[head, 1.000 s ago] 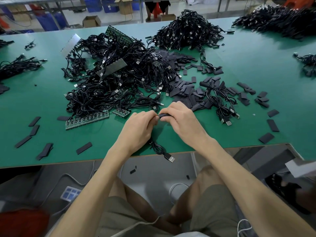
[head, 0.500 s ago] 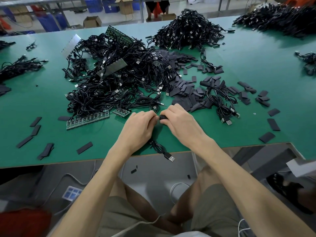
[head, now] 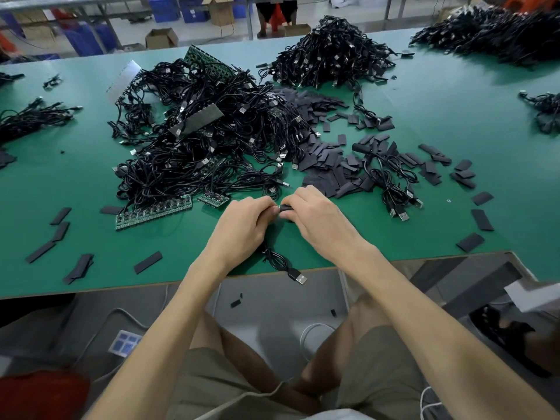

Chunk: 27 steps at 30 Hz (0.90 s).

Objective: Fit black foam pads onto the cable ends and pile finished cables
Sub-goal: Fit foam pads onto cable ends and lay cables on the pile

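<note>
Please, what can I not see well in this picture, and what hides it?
1. Head view: where the foam pad meets the cable, the left hand and right hand cover it.
2. Head view: the far-right cable pile is cut off by the picture edge.
3. Head view: print on the circuit boards is too small.

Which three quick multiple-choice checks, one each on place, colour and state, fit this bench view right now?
1. Where is the USB plug of the held cable? A on a far heap; B at the table's near edge; C in a box.
2. What colour is the table top? A grey; B white; C green.
3. What are the grips doing? A left grip holds the cable, right grip holds the foam pad at its end; B both lie flat, empty; C both reach into a heap.

B, the plug lies at the edge just below the grips.
C, every bare patch is green.
A, both sets of fingers curl round the black piece between them.
</note>
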### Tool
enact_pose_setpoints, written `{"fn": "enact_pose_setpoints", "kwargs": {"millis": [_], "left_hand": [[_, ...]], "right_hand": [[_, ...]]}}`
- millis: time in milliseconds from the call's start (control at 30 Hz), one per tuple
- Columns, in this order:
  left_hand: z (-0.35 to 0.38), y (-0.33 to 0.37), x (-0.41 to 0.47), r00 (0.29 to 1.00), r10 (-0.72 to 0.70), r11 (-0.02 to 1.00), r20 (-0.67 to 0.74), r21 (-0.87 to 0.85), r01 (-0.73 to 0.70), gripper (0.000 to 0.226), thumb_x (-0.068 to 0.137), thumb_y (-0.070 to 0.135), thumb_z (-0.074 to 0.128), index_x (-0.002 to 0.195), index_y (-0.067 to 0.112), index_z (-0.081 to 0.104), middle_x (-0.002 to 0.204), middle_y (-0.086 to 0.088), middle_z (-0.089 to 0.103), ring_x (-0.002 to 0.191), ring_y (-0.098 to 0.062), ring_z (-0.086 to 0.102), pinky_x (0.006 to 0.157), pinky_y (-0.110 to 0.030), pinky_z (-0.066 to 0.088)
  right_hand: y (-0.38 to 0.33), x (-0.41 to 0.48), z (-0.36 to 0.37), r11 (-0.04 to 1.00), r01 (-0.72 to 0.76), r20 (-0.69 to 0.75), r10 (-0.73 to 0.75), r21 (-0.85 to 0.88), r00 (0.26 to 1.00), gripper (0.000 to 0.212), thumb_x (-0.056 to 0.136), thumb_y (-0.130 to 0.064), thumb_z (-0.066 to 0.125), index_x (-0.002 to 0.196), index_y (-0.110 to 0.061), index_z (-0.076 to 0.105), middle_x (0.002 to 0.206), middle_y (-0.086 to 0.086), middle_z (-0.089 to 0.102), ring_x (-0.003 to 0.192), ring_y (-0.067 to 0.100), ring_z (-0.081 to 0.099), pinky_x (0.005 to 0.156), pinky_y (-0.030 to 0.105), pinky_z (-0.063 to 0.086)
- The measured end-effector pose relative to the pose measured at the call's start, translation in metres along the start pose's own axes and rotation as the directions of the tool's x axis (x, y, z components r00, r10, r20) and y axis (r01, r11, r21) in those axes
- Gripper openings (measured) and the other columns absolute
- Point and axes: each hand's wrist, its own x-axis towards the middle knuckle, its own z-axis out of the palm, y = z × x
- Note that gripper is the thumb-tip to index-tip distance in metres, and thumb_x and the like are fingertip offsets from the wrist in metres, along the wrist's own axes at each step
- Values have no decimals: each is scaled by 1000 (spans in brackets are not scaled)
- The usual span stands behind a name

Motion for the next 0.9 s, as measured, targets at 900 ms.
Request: {"fn": "enact_pose_setpoints", "kwargs": {"millis": [900], "left_hand": [[3, -1, -1, 987, -89, 994, -130, 57, 97, 27, 90, -5, 54, 81, 21, 55, 77, 17, 52, 71, -15, 43, 69, -32, 29]], "right_hand": [[8, 4, -2, 887, -135, -134, 215, 442, 967, 21, 87, -20, 80, 106, -14, 73, 88, -1, 60, 84, 16, 56, 83, 30, 47]]}}
